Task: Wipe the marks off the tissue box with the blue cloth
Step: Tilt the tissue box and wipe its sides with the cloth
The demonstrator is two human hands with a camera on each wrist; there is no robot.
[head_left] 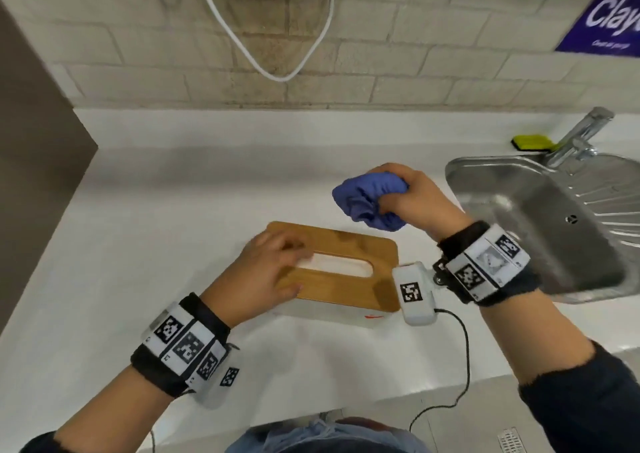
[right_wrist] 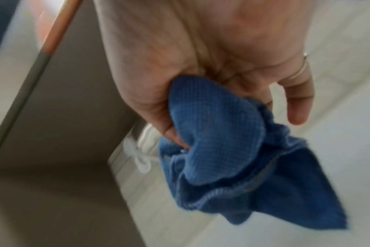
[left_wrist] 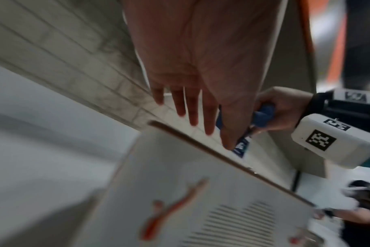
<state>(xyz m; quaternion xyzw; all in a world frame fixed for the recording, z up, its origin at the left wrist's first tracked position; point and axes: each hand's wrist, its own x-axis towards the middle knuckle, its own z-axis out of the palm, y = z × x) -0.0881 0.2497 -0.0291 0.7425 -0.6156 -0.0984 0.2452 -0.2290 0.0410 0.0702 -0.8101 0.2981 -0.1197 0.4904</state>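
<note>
The tissue box (head_left: 346, 272) has a wooden lid with an oval slot and white sides; it stands on the white counter near the front edge. Red marks (left_wrist: 171, 210) streak its white near side, and a small red mark (head_left: 374, 317) shows in the head view. My left hand (head_left: 273, 272) lies over the lid's left end with its fingers (left_wrist: 192, 110) straight. My right hand (head_left: 412, 196) hovers above and behind the box's right end, gripping the bunched blue cloth (head_left: 367, 199) (right_wrist: 232, 150), which hangs loose below the fist.
A steel sink (head_left: 554, 224) with a tap (head_left: 581, 134) sits to the right, a yellow sponge (head_left: 533, 142) behind it. A brown panel (head_left: 38, 147) closes the left side. A brick wall with a hanging white cord (head_left: 277, 71) is behind the counter (head_left: 173, 193).
</note>
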